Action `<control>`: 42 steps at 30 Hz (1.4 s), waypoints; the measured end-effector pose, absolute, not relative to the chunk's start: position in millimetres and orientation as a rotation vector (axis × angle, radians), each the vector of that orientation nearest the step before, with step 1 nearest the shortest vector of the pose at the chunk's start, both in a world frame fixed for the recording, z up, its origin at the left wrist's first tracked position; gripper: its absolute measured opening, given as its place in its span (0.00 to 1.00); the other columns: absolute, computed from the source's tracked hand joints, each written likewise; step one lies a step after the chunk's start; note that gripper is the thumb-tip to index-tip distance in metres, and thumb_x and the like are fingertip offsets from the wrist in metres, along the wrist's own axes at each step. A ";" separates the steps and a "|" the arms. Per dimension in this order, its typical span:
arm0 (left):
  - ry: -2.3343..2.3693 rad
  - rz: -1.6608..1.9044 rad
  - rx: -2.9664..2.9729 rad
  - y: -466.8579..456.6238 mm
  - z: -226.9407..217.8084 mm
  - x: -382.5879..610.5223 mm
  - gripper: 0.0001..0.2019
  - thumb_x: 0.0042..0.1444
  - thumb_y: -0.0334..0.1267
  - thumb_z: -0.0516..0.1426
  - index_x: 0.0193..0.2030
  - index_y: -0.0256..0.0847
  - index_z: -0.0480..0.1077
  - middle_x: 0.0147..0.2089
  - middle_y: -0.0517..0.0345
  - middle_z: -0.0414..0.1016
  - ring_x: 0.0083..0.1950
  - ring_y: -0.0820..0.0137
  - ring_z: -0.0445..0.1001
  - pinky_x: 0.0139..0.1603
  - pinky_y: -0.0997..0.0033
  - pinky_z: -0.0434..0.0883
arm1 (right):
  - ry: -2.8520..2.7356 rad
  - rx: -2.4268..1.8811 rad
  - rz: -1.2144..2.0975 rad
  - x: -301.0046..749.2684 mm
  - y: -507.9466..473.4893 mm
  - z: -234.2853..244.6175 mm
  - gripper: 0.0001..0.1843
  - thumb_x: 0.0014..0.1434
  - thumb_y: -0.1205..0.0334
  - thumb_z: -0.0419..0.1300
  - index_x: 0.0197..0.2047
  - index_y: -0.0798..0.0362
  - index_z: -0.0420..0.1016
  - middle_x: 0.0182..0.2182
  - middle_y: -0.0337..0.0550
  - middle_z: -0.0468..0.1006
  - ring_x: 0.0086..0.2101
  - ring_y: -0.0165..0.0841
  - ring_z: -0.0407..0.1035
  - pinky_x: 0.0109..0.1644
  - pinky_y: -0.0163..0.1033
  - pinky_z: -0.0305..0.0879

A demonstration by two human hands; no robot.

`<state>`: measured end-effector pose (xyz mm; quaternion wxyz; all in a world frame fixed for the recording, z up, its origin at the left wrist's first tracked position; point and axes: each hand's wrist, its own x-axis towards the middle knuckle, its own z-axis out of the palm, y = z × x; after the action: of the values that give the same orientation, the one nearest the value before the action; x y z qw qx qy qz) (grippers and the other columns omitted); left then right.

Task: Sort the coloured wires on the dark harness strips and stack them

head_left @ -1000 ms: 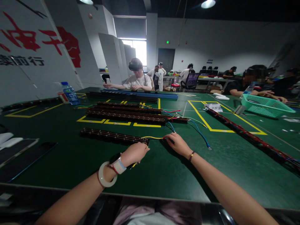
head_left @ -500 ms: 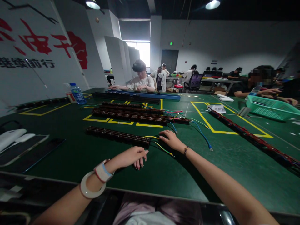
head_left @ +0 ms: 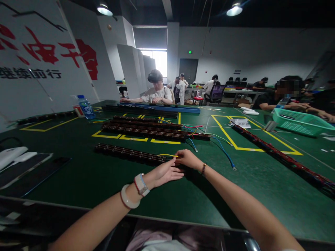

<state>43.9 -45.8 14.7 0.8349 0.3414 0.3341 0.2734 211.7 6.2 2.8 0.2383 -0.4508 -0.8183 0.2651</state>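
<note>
On the green surface (head_left: 235, 195), the bar (head_left: 128, 153) lies between the near edge and the middle, its right end by the person's hands. A yellow wire (head_left: 167, 155) arches from that end into the right hand (head_left: 188, 158), whose fingers close on it in a pinch. The left hand (head_left: 167, 172) is spread, fingers straight, its thumb tip meeting the right fingertips; whether the thumb also touches the wire, I cannot tell. Farther toward the far edge lie more bars (head_left: 146, 131); phones (head_left: 43, 174) sit by the near left corner, and a basket (head_left: 300, 123) toward the right edge.
</note>
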 end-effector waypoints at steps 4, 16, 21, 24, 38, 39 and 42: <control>0.685 0.817 0.559 -34.3 5.4 69.2 0.17 0.63 0.46 0.46 0.43 0.33 0.67 0.47 0.40 0.72 0.47 0.66 0.73 0.54 0.65 0.65 | -2.273 -1.209 0.369 209.2 -3.8 7.0 0.06 0.58 0.66 0.58 0.34 0.56 0.76 0.30 0.41 0.73 0.30 0.28 0.65 0.33 0.31 0.57; 0.663 1.052 0.426 -31.9 -8.2 75.6 0.14 0.66 0.39 0.44 0.39 0.36 0.68 0.38 0.53 0.74 0.39 0.72 0.73 0.41 0.72 0.68 | -2.723 -0.980 -0.167 203.3 -39.7 22.0 0.14 0.61 0.66 0.53 0.49 0.56 0.71 0.40 0.50 0.73 0.40 0.36 0.66 0.45 0.40 0.58; 0.700 1.031 0.394 -34.5 -9.4 69.6 0.13 0.64 0.39 0.48 0.31 0.36 0.67 0.32 0.55 0.73 0.32 0.73 0.71 0.40 0.72 0.69 | -2.712 -1.088 -0.173 205.0 -42.8 44.0 0.11 0.61 0.59 0.56 0.41 0.54 0.75 0.35 0.47 0.72 0.36 0.35 0.66 0.41 0.39 0.57; 0.676 0.939 0.439 -36.7 -10.9 62.6 0.14 0.63 0.40 0.49 0.31 0.35 0.68 0.31 0.53 0.74 0.33 0.71 0.72 0.43 0.68 0.69 | -2.661 -1.222 -0.093 211.7 -42.0 55.1 0.12 0.61 0.54 0.56 0.34 0.53 0.75 0.31 0.45 0.72 0.32 0.34 0.67 0.37 0.37 0.57; 0.674 0.806 0.520 -37.9 -2.9 55.0 0.19 0.63 0.45 0.47 0.31 0.34 0.70 0.34 0.48 0.76 0.38 0.67 0.75 0.49 0.64 0.68 | -2.668 -1.588 -0.036 205.6 -56.6 54.4 0.06 0.57 0.66 0.55 0.33 0.55 0.74 0.30 0.49 0.77 0.29 0.35 0.71 0.29 0.35 0.57; 0.672 0.801 0.529 -37.8 -2.0 55.1 0.19 0.63 0.46 0.48 0.31 0.34 0.70 0.33 0.49 0.76 0.37 0.68 0.75 0.48 0.64 0.68 | -2.627 -1.612 -0.041 207.5 -55.5 58.0 0.07 0.57 0.66 0.55 0.32 0.55 0.74 0.29 0.48 0.77 0.29 0.35 0.71 0.29 0.35 0.57; 0.684 0.787 0.551 -37.4 -0.4 55.0 0.20 0.60 0.50 0.50 0.31 0.34 0.70 0.30 0.50 0.75 0.36 0.68 0.74 0.47 0.64 0.69 | -2.509 -1.599 -0.033 215.3 -47.9 64.5 0.07 0.59 0.65 0.54 0.33 0.53 0.73 0.31 0.46 0.77 0.31 0.35 0.71 0.32 0.36 0.59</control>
<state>55.0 -37.4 -0.4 0.8311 0.2599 0.3225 0.3711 215.3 -47.9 64.5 0.0832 -0.5355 -0.8404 -0.0110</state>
